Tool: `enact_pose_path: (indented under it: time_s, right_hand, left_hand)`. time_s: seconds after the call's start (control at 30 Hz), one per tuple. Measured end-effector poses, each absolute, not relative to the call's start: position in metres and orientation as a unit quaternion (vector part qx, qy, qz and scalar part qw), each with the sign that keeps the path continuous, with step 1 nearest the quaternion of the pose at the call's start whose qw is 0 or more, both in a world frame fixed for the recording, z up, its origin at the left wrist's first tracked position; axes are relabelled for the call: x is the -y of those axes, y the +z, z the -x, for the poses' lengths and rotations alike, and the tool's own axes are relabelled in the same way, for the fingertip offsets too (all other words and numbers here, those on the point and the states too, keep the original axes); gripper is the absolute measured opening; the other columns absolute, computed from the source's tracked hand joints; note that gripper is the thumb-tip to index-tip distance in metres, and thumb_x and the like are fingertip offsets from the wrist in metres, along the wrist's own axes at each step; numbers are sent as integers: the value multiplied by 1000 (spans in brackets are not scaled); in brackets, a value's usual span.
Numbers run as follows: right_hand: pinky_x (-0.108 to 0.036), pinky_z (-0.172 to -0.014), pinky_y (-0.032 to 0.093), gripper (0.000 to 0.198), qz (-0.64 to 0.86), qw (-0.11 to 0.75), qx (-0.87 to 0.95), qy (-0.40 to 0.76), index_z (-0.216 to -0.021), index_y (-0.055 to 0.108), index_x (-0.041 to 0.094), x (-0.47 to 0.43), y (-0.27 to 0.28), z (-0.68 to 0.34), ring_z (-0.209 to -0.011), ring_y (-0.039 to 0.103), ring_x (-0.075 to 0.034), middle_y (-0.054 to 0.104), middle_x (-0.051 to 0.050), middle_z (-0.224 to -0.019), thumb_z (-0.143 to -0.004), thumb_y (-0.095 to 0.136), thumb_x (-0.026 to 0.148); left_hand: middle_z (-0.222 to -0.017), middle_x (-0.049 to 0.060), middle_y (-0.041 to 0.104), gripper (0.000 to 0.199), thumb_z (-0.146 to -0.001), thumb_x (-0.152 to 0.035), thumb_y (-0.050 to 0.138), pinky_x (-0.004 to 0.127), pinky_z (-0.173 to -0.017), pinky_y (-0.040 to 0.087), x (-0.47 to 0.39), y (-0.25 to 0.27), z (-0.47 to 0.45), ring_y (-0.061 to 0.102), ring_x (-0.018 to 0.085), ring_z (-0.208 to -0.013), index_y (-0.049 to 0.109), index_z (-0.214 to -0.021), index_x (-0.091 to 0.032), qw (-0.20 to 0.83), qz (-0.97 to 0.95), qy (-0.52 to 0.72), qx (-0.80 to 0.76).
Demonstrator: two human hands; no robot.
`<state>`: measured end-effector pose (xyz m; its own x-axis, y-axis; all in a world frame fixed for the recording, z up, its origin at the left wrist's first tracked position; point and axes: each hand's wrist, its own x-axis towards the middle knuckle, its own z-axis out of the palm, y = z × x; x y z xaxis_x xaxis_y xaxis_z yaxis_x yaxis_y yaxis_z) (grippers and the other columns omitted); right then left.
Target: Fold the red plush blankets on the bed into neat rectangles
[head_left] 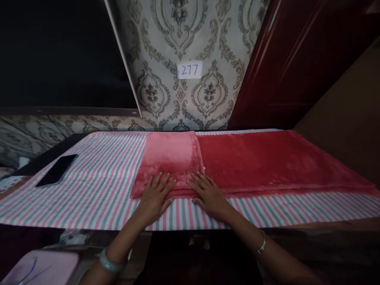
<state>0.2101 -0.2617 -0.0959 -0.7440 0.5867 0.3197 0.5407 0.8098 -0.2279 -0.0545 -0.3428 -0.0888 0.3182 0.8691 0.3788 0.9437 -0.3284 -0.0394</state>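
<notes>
A red plush blanket (267, 158) lies in a long strip across the table, its left end folded over into a thicker, lighter-looking section. On the front left part of that fold rests my left hand (154, 198), palm down with fingers spread. My right hand (208, 194) lies flat at the fold's right edge, its fingertips on the plush and the fingers slightly apart. Both thumbs reach over the blanket's front edge. Beneath the blanket is a striped cloth (97, 170) in pink, grey and white.
A black phone (57, 170) lies on the striped cloth at the left. Behind the table are a large dark screen (59, 55), patterned wallpaper with a paper marked 277 (190, 69), and a dark red wooden panel (276, 67). A pink stool-like top (44, 267) shows at lower left.
</notes>
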Motion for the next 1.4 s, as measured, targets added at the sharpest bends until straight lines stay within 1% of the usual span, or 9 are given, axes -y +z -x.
enact_pose_path:
  time_s: [0.17,0.27,0.4,0.5,0.73,0.9,1.07,1.3,1.4]
  right_hand:
    - [-53,-114,41,42,285,285,910,101,-141,58,27,252,-99,-208,-143,44,-26,56,-9,-148,-99,53,29]
    - [-53,-109,47,36,279,339,892,108,-128,68,26,243,-98,-210,-131,56,-25,66,-10,-135,-97,52,19]
    - [-52,-104,51,40,278,304,906,92,-126,69,22,239,-87,-216,-126,57,-29,64,-14,-136,-88,62,13]
    - [-50,-105,50,42,271,274,918,96,-128,68,22,237,-80,-219,-123,60,-27,68,-13,-131,-90,56,8]
    - [-45,-102,51,46,273,236,930,75,-129,66,22,235,-77,-217,-124,59,-26,68,-12,-128,-91,49,2]
    - [-45,-97,52,46,260,261,929,44,-128,66,21,232,-75,-218,-113,63,-26,71,-12,-121,-92,46,2]
    - [-49,-100,51,48,253,263,930,36,-130,66,18,238,-79,-228,-120,60,-27,68,-14,-129,-90,44,1]
    - [-52,-107,46,37,271,311,910,34,-130,67,17,228,-50,-215,-123,60,-29,69,-15,-129,-97,51,24]
    - [-51,-116,38,43,302,291,908,23,-139,60,15,214,-38,-190,-138,49,-29,59,-17,-143,-99,48,25]
  left_hand:
    - [-156,10,47,54,-97,-36,52,60,-113,36,342,-86,59,39,34,-145,45,-151,-29,139,800,-169,559]
    - [-145,12,58,42,-99,-27,46,53,-108,45,339,-82,58,52,30,-133,59,-139,-24,156,791,-209,554]
    - [-119,12,71,28,-98,-22,50,47,-96,52,330,-72,45,63,28,-109,70,-116,-21,173,804,-216,526]
    - [-112,13,70,25,-95,-20,54,47,-89,53,323,-63,34,63,29,-102,69,-115,-20,141,822,-183,521]
    - [-114,11,67,29,-93,-11,50,44,-87,51,316,-54,30,61,27,-103,63,-118,-18,112,836,-109,526]
    - [-105,10,68,31,-94,-7,42,40,-85,50,313,-54,31,62,25,-97,63,-114,-16,136,831,-143,521]
    - [-102,11,70,29,-92,-9,46,40,-82,51,317,-52,30,63,26,-94,66,-113,-16,120,843,-147,503]
    - [-125,13,69,36,-98,-22,45,46,-98,53,307,-36,27,64,27,-114,63,-130,-19,105,828,-229,501]
    - [-130,12,69,40,-100,-22,39,45,-103,52,284,-33,31,64,25,-121,62,-132,-18,83,811,-262,517]
